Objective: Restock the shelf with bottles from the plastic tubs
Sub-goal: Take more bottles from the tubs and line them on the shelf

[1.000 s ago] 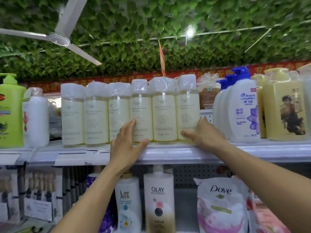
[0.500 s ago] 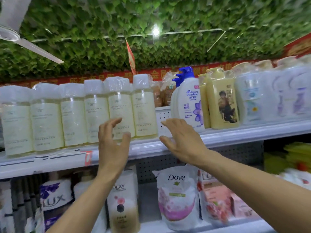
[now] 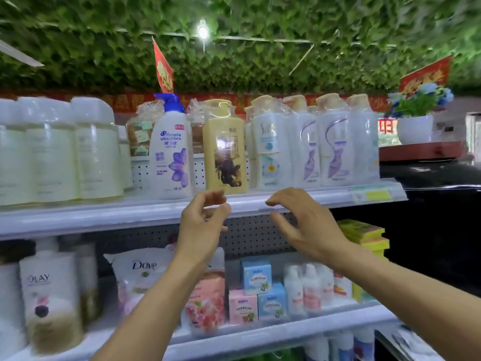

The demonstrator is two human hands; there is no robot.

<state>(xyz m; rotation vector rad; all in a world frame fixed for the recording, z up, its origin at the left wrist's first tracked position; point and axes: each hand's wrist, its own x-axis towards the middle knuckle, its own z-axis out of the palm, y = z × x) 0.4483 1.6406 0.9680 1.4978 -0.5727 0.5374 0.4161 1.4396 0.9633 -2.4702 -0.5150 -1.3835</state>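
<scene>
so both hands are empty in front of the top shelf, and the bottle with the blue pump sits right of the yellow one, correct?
Not quite. In the head view the blue-pump bottle stands left of the yellow bottle, not right. The rest holds: left hand and right hand are both empty in front of the top shelf.

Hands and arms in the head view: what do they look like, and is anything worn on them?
Both the left hand and the right hand are bare: no gloves, and no rings, watch or bracelet that I can see. Both forearms are uncovered as far as the bottom edge of the picture, with no sleeve in view. The picture is somewhat motion-blurred, so finer marks cannot be made out.
</scene>
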